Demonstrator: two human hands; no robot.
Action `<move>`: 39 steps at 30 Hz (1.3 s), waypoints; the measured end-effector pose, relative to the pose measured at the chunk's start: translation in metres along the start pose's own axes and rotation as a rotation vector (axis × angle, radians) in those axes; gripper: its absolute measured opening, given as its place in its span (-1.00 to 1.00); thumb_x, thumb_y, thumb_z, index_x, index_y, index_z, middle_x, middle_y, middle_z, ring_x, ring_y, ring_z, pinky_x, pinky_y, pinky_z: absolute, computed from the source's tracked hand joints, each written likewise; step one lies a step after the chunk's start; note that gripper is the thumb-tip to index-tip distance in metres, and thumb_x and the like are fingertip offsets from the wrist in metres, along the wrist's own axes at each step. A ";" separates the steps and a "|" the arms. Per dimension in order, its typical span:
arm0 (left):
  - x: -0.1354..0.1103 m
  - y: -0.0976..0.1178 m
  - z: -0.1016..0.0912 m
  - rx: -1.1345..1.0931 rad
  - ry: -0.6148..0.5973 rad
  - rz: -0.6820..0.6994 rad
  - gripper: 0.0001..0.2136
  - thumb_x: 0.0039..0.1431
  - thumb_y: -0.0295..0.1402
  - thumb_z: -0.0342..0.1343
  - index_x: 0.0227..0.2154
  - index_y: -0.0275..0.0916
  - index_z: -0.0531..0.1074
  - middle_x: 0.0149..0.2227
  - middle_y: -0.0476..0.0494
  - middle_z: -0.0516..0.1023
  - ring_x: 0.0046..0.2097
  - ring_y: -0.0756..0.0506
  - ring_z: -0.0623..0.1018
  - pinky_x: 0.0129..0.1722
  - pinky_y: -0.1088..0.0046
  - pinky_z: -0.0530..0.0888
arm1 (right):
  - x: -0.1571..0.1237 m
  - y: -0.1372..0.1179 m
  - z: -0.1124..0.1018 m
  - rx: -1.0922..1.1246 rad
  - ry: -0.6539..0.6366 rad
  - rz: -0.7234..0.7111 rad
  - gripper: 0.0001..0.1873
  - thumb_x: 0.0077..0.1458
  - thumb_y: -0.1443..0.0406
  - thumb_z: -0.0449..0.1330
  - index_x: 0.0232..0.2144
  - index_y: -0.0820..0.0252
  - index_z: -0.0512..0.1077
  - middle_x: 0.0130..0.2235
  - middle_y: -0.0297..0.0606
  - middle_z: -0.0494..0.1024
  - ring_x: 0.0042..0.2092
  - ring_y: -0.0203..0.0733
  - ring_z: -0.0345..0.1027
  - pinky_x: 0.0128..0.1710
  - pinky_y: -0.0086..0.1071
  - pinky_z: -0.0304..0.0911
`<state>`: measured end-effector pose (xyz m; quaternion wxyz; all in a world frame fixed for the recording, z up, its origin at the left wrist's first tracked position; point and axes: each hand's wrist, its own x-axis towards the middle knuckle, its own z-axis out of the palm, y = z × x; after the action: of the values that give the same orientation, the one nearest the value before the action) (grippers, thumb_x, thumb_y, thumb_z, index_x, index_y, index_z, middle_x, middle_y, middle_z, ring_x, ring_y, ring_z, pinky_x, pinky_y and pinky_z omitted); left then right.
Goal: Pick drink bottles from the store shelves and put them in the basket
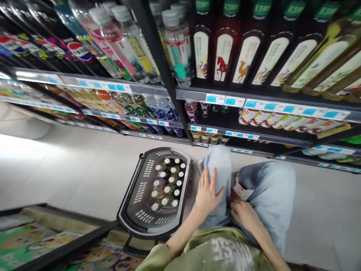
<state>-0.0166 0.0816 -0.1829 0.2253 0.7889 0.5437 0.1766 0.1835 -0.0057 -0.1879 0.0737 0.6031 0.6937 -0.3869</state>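
My left hand [208,192] lies flat on my left thigh, fingers stretched out and holding nothing. My right hand [243,213] rests between my legs in pale blue jeans [267,195]; its fingers curl down and are partly hidden, so what they touch is unclear. Left of my legs, a grey shopping basket [135,209] sits on the floor with several white-capped bottles [168,183] standing in it. My olive green shirt [214,252] fills the lower edge.
Drink shelves stand ahead: tall dark bottles with printed labels [222,52] at upper right, clear water bottles [176,45] in the middle, cola bottles [76,49] at upper left. Lower shelves hold small bottles and cans. Pale floor tiles [70,169] lie left; a low display case [34,241] is at bottom left.
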 end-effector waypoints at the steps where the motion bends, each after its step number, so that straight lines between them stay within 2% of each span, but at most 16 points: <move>1: 0.002 -0.005 -0.005 0.021 0.007 -0.015 -0.07 0.30 -0.13 0.25 0.59 -0.13 -0.12 0.58 -0.48 -0.09 0.53 -0.51 0.16 0.40 -0.16 0.39 | 0.001 -0.001 0.003 0.000 -0.010 0.004 -0.73 0.22 0.47 0.04 -0.39 0.16 0.50 -0.20 -0.12 0.67 -0.06 -0.01 0.59 -0.13 -0.34 0.28; 3: 0.003 -0.011 -0.012 0.065 0.029 -0.048 -0.10 0.33 -0.14 0.22 0.59 -0.14 -0.10 0.58 -0.50 -0.07 0.52 -0.51 0.19 0.38 -0.16 0.41 | 0.003 -0.003 0.006 0.027 0.006 0.033 -0.71 0.22 0.47 0.05 -0.44 0.16 0.49 -0.24 -0.12 0.67 -0.07 -0.04 0.59 -0.13 -0.36 0.26; 5: 0.003 -0.013 -0.016 0.108 0.056 -0.088 -0.12 0.34 -0.16 0.19 0.59 -0.15 -0.11 0.57 -0.52 -0.05 0.51 -0.52 0.22 0.36 -0.17 0.43 | 0.006 -0.003 0.005 0.088 0.062 0.092 -0.72 0.25 0.46 0.05 -0.39 0.17 0.51 -0.26 -0.14 0.67 -0.10 -0.05 0.59 -0.13 -0.36 0.25; 8: 0.004 -0.011 -0.019 0.160 0.105 -0.157 -0.13 0.33 -0.23 0.17 0.59 -0.19 -0.11 0.57 -0.55 -0.07 0.51 -0.55 0.20 0.34 -0.20 0.43 | 0.008 0.000 -0.001 0.183 0.125 0.167 -0.68 0.33 0.42 0.05 0.01 0.21 0.53 -0.09 -0.11 0.71 -0.03 -0.04 0.60 -0.07 -0.35 0.29; 10: 0.008 -0.007 -0.021 0.188 0.137 -0.182 -0.15 0.31 -0.29 0.17 0.58 -0.17 -0.04 0.59 -0.50 -0.13 0.52 -0.56 0.16 0.36 -0.23 0.40 | 0.009 0.001 -0.004 0.170 0.091 0.197 -0.56 0.38 0.36 0.05 0.24 0.23 0.42 0.09 -0.03 0.67 0.10 0.02 0.58 0.02 -0.33 0.31; 11: 0.010 -0.005 -0.022 0.199 0.146 -0.180 -0.17 0.29 -0.32 0.18 0.57 -0.13 0.02 0.60 -0.44 -0.15 0.54 -0.56 0.12 0.38 -0.24 0.36 | 0.009 0.002 -0.006 0.142 0.058 0.212 -0.54 0.41 0.33 0.04 0.28 0.25 0.40 0.14 0.02 0.64 0.14 0.05 0.56 0.05 -0.30 0.32; 14: 0.017 0.002 -0.026 0.227 0.141 -0.134 -0.27 0.23 -0.42 0.19 0.47 -0.01 0.28 0.61 -0.25 -0.18 0.56 -0.56 0.01 0.44 -0.31 0.23 | 0.009 0.000 -0.008 0.073 -0.025 0.224 -0.54 0.46 0.29 -0.04 0.24 0.28 0.45 0.15 0.07 0.63 0.16 0.14 0.55 0.08 -0.22 0.35; 17: 0.022 0.007 -0.029 0.255 0.123 -0.118 -0.34 0.22 -0.43 0.18 0.40 0.03 0.41 0.61 -0.19 -0.13 0.57 -0.56 -0.02 0.44 -0.33 0.20 | 0.009 -0.001 -0.009 0.068 -0.028 0.197 -0.55 0.46 0.29 -0.04 0.23 0.26 0.47 0.15 0.04 0.64 0.16 0.13 0.55 0.09 -0.21 0.36; 22: 0.021 0.014 -0.028 0.245 0.084 -0.134 -0.33 0.17 -0.41 0.22 0.38 0.06 0.43 0.60 -0.13 -0.06 0.59 -0.49 -0.06 0.48 -0.25 0.18 | 0.007 0.004 -0.006 0.022 -0.064 0.175 -0.52 0.50 0.26 -0.07 0.30 0.31 0.41 0.17 0.10 0.62 0.18 0.11 0.54 0.11 -0.21 0.35; 26: 0.019 0.018 -0.022 0.227 0.071 -0.118 -0.28 0.15 -0.43 0.23 0.40 0.08 0.39 0.61 -0.07 -0.07 0.60 -0.46 -0.11 0.50 -0.23 0.13 | 0.005 0.009 0.000 -0.027 -0.098 0.159 -0.50 0.51 0.25 -0.08 0.30 0.33 0.40 0.15 0.13 0.63 0.19 0.12 0.54 0.12 -0.20 0.36; 31: 0.017 0.022 -0.016 0.210 0.073 -0.080 -0.26 0.16 -0.41 0.23 0.43 0.07 0.34 0.62 -0.10 -0.15 0.60 -0.48 -0.10 0.51 -0.25 0.11 | 0.004 0.013 0.009 -0.076 -0.097 0.108 -0.47 0.50 0.26 -0.09 0.33 0.38 0.39 0.21 0.17 0.59 0.26 0.15 0.48 0.22 -0.15 0.31; 34: 0.016 0.023 -0.015 0.212 0.070 -0.074 -0.25 0.15 -0.40 0.25 0.44 0.08 0.32 0.62 -0.09 -0.13 0.60 -0.47 -0.10 0.51 -0.26 0.10 | 0.004 0.017 0.013 -0.046 -0.116 0.102 -0.46 0.49 0.25 -0.09 0.33 0.39 0.38 0.22 0.17 0.58 0.26 0.16 0.48 0.23 -0.12 0.32; 37: 0.016 0.021 -0.015 0.220 0.075 -0.067 -0.24 0.15 -0.40 0.25 0.44 0.09 0.31 0.61 -0.10 -0.10 0.60 -0.45 -0.12 0.51 -0.25 0.12 | 0.005 0.028 0.006 0.056 -0.100 0.037 -0.48 0.47 0.23 -0.04 0.32 0.29 0.40 0.24 0.09 0.57 0.27 0.10 0.48 0.24 -0.16 0.32; 39: 0.016 0.020 -0.015 0.220 0.083 -0.062 -0.26 0.15 -0.40 0.25 0.43 0.07 0.33 0.61 -0.12 -0.10 0.60 -0.46 -0.10 0.51 -0.24 0.13 | 0.007 0.041 -0.011 0.102 -0.042 -0.020 -0.50 0.44 0.21 0.01 0.31 0.23 0.41 0.27 0.04 0.55 0.28 0.07 0.47 0.26 -0.18 0.32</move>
<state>-0.0036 0.0931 -0.1589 0.1200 0.7836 0.5930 0.1412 0.2220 0.0052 -0.2024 0.0536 0.5907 0.6774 -0.4352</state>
